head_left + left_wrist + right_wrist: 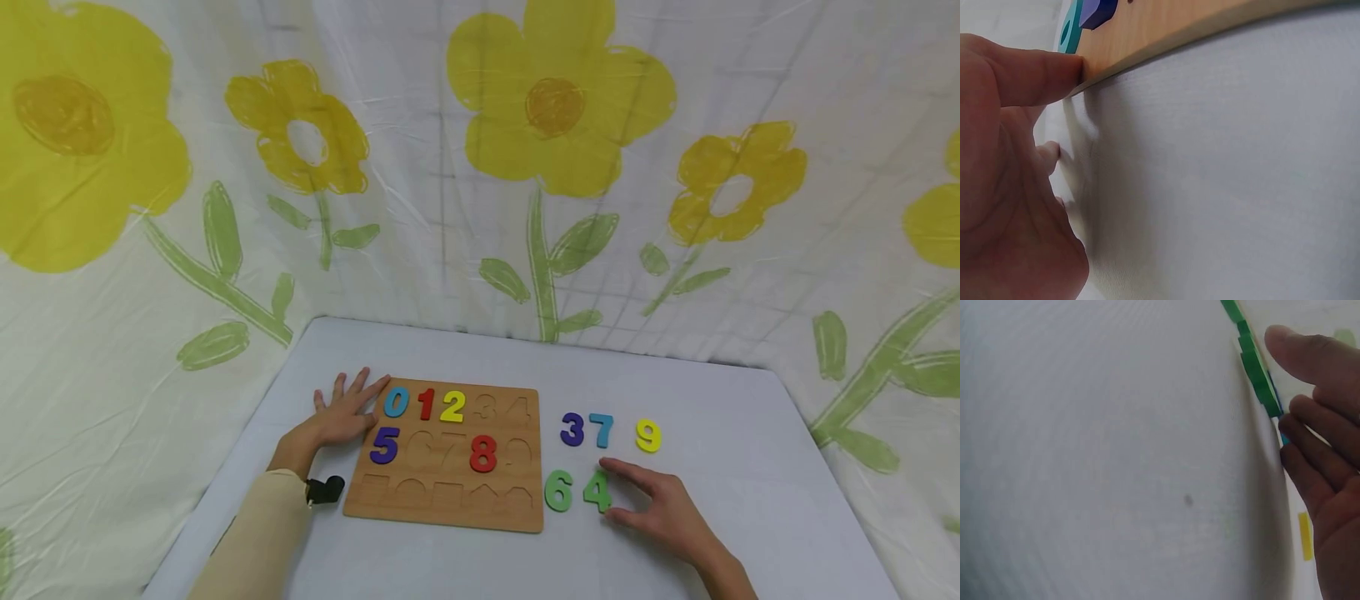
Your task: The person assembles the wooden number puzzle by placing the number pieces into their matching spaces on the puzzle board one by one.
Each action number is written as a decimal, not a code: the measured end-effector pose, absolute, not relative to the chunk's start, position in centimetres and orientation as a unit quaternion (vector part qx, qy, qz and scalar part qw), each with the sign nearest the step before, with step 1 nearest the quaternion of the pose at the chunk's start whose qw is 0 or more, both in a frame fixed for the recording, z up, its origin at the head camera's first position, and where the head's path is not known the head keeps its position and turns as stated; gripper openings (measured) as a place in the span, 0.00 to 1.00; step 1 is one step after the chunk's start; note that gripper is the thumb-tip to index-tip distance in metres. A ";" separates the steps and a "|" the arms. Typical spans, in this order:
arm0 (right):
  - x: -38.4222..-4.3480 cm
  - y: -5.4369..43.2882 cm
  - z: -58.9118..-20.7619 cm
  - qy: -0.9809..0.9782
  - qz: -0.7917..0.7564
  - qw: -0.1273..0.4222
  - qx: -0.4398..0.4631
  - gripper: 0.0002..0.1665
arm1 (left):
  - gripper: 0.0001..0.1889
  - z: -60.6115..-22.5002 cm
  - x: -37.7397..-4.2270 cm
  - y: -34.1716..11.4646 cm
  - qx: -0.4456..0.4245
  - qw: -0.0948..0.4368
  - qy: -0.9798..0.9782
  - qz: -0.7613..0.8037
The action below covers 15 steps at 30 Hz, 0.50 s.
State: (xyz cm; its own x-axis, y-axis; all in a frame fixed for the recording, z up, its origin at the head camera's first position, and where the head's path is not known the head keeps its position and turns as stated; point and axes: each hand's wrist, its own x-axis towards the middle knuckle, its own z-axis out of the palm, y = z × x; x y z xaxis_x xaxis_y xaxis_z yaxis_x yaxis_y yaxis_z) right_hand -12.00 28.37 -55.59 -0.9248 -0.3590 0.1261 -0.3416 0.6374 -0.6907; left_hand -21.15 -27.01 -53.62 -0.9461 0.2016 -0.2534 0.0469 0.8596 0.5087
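A wooden number board (420,500) lies on the table, with a blue 0 (396,402), red 1 (426,404), yellow 2 (453,407), purple 5 (385,446) and red 8 (483,454) on it. My left hand (345,418) is spread at the board's left edge. In the left wrist view its thumb (1041,78) touches that edge. To the right of the board, my right hand (663,508) has thumb and index finger parted beside a green 4 (597,492). Its fingers also show extended near the green pieces in the right wrist view.
Left of the 4 lies a green 6 (558,491). Behind them are a purple 3 (572,429), a blue 7 (602,430) and a yellow 9 (648,436). A flower-printed curtain (420,275) stands behind the white table (675,383).
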 end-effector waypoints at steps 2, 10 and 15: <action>-12.0 28.4 -55.7 0.907 -0.377 0.019 -0.190 0.42 | 0.39 -53.6 -21.1 -27.0 0.065 0.150 0.952 0.257; -12.0 28.2 -55.5 0.920 -0.344 0.041 -0.184 0.43 | 0.39 -53.5 -21.2 -27.1 0.068 0.149 0.951 0.264; -12.0 28.1 -55.2 0.924 -0.330 0.049 -0.187 0.43 | 0.39 -53.5 -21.1 -27.0 0.068 0.150 0.950 0.265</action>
